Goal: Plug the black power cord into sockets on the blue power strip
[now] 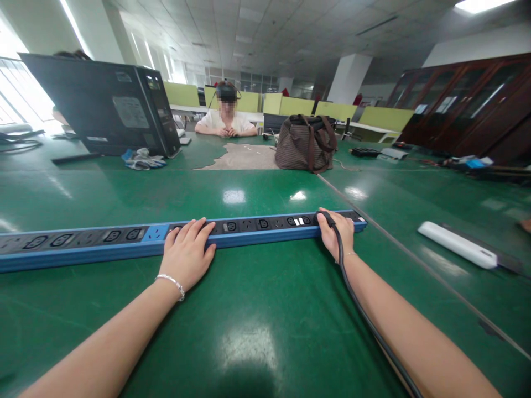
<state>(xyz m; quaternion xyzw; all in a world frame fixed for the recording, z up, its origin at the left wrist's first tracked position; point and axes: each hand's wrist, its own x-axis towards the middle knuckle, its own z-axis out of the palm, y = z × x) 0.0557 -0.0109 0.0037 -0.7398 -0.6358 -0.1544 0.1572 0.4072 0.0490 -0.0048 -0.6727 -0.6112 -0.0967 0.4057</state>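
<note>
Right hand's (341, 233) grip clamps the plug (327, 216); left hand's (186, 254) lies spread on the power strip (265, 239) — cable (350, 290) drag could skew the plug.

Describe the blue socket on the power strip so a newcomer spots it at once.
On the green table, find the long power strip lying crosswise. Follow it to the left hand; the socket is just beyond, on the side away from the right hand. Its face is blue, while those around it are black.
</note>
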